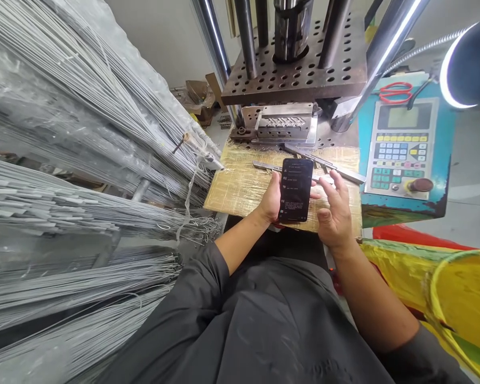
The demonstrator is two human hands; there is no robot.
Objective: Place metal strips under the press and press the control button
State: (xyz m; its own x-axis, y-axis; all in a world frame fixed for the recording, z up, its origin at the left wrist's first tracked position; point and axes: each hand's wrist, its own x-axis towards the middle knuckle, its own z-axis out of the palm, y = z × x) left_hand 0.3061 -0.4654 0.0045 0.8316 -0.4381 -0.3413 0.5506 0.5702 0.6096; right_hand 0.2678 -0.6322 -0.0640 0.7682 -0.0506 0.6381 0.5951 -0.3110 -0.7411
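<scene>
A dark smartphone (pixel 296 191) with a lit screen of small text rests upright in my left hand (pixel 271 198), whose thumb lies along its left edge. Some of that hand's fingers show past the phone's right side. My right hand (pixel 336 213) is just right of the phone, fingers spread and apart from it, holding nothing. Beyond the phone, several narrow metal bars (pixel 346 172) lie on the film-wrapped board (pixel 240 188). Behind them sits a metal die (pixel 286 124) with slanted slots on the press bed.
The press's drilled upper plate (pixel 294 85) hangs over the die between thick columns. On the right stand a blue control box (pixel 440 160) with red-handled scissors (pixel 396 92), a lamp (pixel 470 64) and a yellow-lined container (pixel 468 298). Bundled grey rods (pixel 104 112) fill the left.
</scene>
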